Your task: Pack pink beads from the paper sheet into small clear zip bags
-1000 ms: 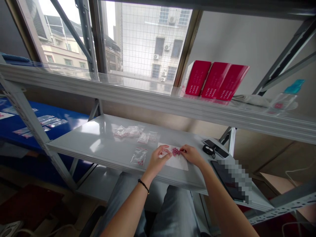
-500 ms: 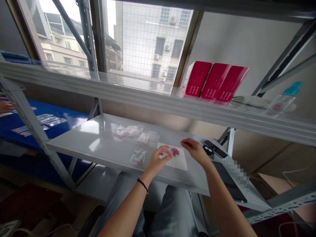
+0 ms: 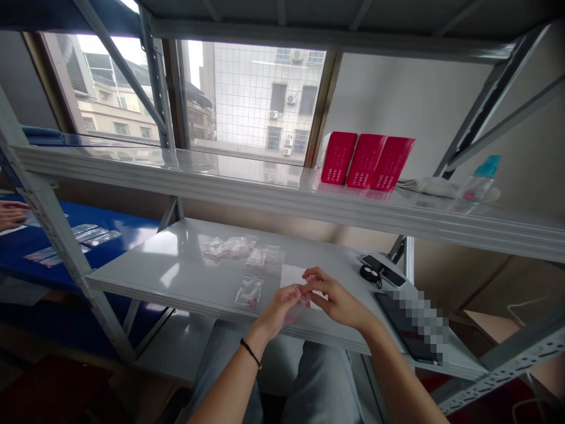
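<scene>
My left hand [image 3: 279,307] is closed on a small clear plastic bag [image 3: 292,317] above the front of the grey shelf. My right hand [image 3: 339,299] meets it there, its fingertips closed at the same bag's upper part; the exact grip is partly hidden. Beneath the hands lies a white sheet of paper [image 3: 291,275]. The small pink pieces [image 3: 309,278] on it are mostly covered by my right hand. To the left lies a clear zip bag [image 3: 249,290] with a few pink pieces in its lower corner.
Several clear bags [image 3: 232,246] lie farther back on the shelf [image 3: 185,280]. At right are a black round item [image 3: 369,272], a phone-like device [image 3: 388,272] and a dark tablet [image 3: 404,330]. Red boxes [image 3: 366,162] stand above. Another person's hands [image 3: 12,215] are at far left.
My right hand has moved left and down from the paper's right side to the bag. My left hand has come slightly lower with the bag. The view has tilted upward.
</scene>
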A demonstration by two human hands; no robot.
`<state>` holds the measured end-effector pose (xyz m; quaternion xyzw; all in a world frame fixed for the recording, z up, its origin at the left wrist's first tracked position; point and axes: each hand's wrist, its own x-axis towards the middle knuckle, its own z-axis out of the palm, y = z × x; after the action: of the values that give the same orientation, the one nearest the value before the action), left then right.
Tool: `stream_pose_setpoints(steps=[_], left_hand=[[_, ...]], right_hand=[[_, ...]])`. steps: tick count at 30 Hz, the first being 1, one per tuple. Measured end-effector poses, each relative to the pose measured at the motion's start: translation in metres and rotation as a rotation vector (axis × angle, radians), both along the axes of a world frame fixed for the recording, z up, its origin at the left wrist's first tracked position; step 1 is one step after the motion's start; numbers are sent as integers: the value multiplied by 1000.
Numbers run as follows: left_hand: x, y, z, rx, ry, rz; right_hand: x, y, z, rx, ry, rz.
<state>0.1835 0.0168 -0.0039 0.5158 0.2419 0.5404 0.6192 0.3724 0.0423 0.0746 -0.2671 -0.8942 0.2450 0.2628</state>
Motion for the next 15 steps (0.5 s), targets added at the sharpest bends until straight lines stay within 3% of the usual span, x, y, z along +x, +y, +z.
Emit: stream_pose_setpoints(steps=[2, 4, 7, 10, 15], left_hand=[[-5, -15, 2, 30, -4, -64], [-13, -31, 4, 56, 96, -28], [-26, -52, 8, 103, 297, 181], [-37, -70, 10, 138, 369, 375], [-45, -91, 10, 153, 321, 515]], right_hand=[[-1, -19, -2, -56, 12, -11], [-3, -38, -3, -107, 15, -47], [-9, -61, -2, -162, -4, -112], [-16, -75, -3, -188, 41, -157], [-34, -84, -17, -366, 320, -220]])
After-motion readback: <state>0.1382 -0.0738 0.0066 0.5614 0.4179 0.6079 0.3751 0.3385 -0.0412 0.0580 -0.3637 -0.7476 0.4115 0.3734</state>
